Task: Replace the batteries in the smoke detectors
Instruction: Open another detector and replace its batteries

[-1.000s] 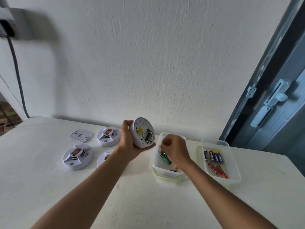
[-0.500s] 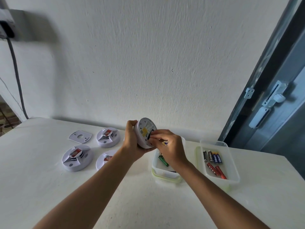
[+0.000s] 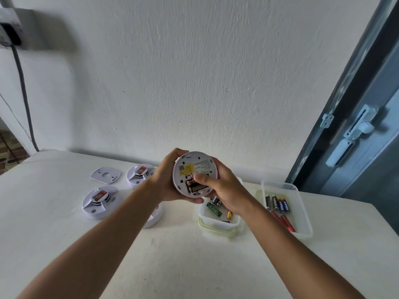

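Note:
I hold a round white smoke detector [image 3: 192, 169] upright above the table, its back side facing me, with a yellow label and an open battery bay showing a black battery [image 3: 195, 187]. My left hand [image 3: 167, 180] grips its left rim and underside. My right hand [image 3: 224, 186] wraps its right rim, thumb pressing on the battery bay. Just below, a small white tub [image 3: 216, 222] holds several loose batteries, one of them green [image 3: 213, 209]. To the right, a clear tray [image 3: 302, 212] holds several black, blue and red batteries.
Three more white smoke detectors lie on the white table at left [image 3: 98, 201], [image 3: 139, 174], [image 3: 154, 216], the last partly behind my left arm. A detached mounting plate [image 3: 105, 174] lies beyond them. A white wall stands behind; a door frame [image 3: 345, 104] is at right.
My right hand rose from the small tub to the detector and now presses its thumb on the battery bay. The detector turned so that its back faces me more squarely.

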The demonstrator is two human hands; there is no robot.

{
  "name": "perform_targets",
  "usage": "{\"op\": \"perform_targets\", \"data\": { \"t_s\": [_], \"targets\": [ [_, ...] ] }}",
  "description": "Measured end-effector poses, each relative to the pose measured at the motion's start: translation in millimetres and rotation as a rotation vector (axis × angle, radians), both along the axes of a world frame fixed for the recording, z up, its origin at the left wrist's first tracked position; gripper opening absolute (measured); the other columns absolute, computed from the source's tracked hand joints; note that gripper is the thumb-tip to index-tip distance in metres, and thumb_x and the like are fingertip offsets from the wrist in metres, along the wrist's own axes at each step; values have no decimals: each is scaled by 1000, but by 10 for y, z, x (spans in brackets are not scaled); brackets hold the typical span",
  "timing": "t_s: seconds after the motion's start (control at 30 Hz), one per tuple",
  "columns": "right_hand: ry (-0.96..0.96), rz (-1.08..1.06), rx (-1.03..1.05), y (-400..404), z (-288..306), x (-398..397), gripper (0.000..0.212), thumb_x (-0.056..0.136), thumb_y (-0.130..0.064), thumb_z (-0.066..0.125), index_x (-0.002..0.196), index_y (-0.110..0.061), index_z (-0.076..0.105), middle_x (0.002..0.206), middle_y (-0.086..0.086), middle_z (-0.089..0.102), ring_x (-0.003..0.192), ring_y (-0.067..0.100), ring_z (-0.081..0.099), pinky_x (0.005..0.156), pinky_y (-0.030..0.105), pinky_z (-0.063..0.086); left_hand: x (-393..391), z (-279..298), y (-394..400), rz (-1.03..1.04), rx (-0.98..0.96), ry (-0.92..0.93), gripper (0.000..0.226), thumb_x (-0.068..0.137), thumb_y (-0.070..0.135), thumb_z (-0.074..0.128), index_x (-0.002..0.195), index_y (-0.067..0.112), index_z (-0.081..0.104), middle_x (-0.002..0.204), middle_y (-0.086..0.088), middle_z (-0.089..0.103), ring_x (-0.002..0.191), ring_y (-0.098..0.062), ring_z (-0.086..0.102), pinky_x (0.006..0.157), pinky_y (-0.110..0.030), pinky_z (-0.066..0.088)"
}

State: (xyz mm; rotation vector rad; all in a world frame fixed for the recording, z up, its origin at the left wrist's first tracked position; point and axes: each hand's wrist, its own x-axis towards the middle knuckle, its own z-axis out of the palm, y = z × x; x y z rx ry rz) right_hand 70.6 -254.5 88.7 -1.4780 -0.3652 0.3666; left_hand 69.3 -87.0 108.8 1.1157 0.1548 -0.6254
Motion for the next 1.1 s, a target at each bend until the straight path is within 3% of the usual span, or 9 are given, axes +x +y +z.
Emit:
{"op": "perform_targets", "data": {
  "t_s": [0.1, 0.27, 0.4, 0.67, 0.83, 1.1],
  "targets": [
    [53, 100, 39, -117, 50, -27, 56, 75, -10, 75, 126, -23, 55, 114, 10, 67, 108, 32, 64, 85, 49, 57, -12, 41, 8, -68, 16, -9, 53, 83, 47, 37, 86, 12, 77, 85, -17, 71, 72, -37, 69, 56, -40, 58],
    [30, 115, 44, -116, 71, -58, 57, 75, 4, 75, 124, -20, 57, 114, 18, 66, 102, 34, 67, 75, 44, 58, -21, 70, 49, -134, 39, -19, 54, 77, 48, 41, 107, 10, 65, 90, -17, 66, 72, -34, 65, 53, -38, 56],
    [20, 78, 55, -83, 96, -95, 48, 79, 0, 73, 121, -20, 61, 107, 12, 71, 98, 34, 69, 79, 51, 58, -43, 95, 65, -116, 49, -35, 55, 77, 50, 39, 105, 10, 65, 85, -16, 67, 69, -33, 66, 52, -36, 56],
    [12, 40, 67, -93, 122, -163, 42, 77, -7, 74, 115, -23, 64, 101, 7, 73, 98, 34, 70, 78, 52, 59, -84, 93, 54, -131, 34, -26, 53, 84, 48, 34, 106, 10, 65, 88, -18, 67, 72, -35, 66, 53, -36, 56],
    [29, 30, 73, -110, 143, -179, 28, 86, -9, 67, 109, -24, 67, 99, 5, 74, 96, 31, 70, 76, 50, 59, -99, 79, 37, -122, 39, -25, 54, 87, 48, 32, 110, 12, 65, 95, -21, 66, 77, -37, 66, 55, -39, 56],
    [39, 100, 48, -57, 168, -141, 43, 72, -16, 75, 114, -18, 66, 104, 15, 73, 91, 37, 70, 62, 39, 59, -170, 56, 97, -58, 28, -8, 55, 79, 48, 41, 110, 10, 64, 95, -21, 65, 78, -37, 65, 53, -39, 56]
  ]
}}
